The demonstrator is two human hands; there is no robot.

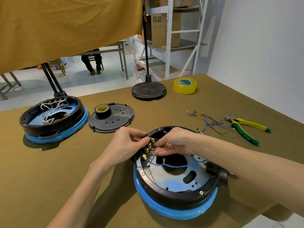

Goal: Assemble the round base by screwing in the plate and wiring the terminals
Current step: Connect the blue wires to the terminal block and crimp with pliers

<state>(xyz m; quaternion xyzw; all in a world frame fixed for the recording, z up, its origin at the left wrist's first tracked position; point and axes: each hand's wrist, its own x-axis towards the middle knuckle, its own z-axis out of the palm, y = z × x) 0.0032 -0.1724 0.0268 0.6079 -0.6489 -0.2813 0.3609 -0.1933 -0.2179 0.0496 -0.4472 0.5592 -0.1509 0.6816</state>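
We've got the round base at the near right of the table, w/ both hands at its brass terminals on the far-left rim. Left hand curls fingers at the rim by the terminal block, right hand pinches the blue wire near a terminal; can't tell exactly what the left holds. Risk as we see it: lug slips off or lands on the wrong terminal, since they sit tight together & our fingers hide them.

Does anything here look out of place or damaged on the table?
Nothing looks damaged. Only the spare blue wires lie loosely tangled beside the pliers, and one blue wire loops untidily across the round base.
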